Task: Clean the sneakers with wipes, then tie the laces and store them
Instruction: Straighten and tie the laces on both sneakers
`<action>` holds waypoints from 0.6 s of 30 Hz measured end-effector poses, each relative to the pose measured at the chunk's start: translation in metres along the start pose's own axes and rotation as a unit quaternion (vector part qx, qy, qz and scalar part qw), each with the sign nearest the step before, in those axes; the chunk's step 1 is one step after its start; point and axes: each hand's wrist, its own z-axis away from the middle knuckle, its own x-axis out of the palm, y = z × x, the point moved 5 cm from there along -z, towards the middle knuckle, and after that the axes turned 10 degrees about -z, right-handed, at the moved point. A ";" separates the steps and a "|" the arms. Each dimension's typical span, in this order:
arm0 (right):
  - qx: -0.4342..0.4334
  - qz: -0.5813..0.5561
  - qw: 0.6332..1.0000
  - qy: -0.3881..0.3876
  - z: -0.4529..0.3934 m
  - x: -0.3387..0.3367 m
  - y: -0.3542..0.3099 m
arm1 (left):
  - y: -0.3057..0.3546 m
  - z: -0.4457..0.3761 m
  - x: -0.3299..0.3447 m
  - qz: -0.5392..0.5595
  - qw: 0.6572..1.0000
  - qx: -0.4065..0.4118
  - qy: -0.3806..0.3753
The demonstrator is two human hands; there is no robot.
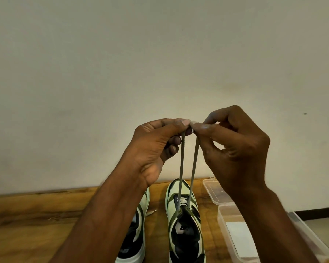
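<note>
Two pale green, olive and black sneakers stand side by side on the wooden table, toes pointing to the wall. The right sneaker (184,223) has its two olive lace ends (195,158) pulled straight up and taut. My left hand (154,149) pinches the left lace end between thumb and forefinger. My right hand (235,149) pinches the right lace end, and the two hands' fingertips meet above the shoe. My left forearm partly hides the left sneaker (137,234).
A clear plastic box (234,249) with a white wipe inside stands right of the shoes, its clear lid (213,192) lying behind it. A plain wall rises right behind the wooden table (36,215). Floor shows at the far right.
</note>
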 end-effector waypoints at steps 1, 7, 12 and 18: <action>-0.008 0.002 1.000 -0.004 0.001 0.001 0.000 | -0.001 0.000 0.000 0.004 1.000 -0.004 0.002; 0.033 -0.062 0.997 -0.008 0.002 0.004 0.007 | -0.003 -0.001 -0.001 0.000 1.000 -0.012 0.013; 0.054 -0.119 0.989 -0.065 0.000 0.006 0.014 | -0.010 -0.002 -0.007 -0.051 0.997 -0.028 0.047; 0.045 -0.209 0.969 -0.120 -0.002 0.003 0.013 | -0.012 -0.005 -0.018 -0.064 0.993 -0.016 0.101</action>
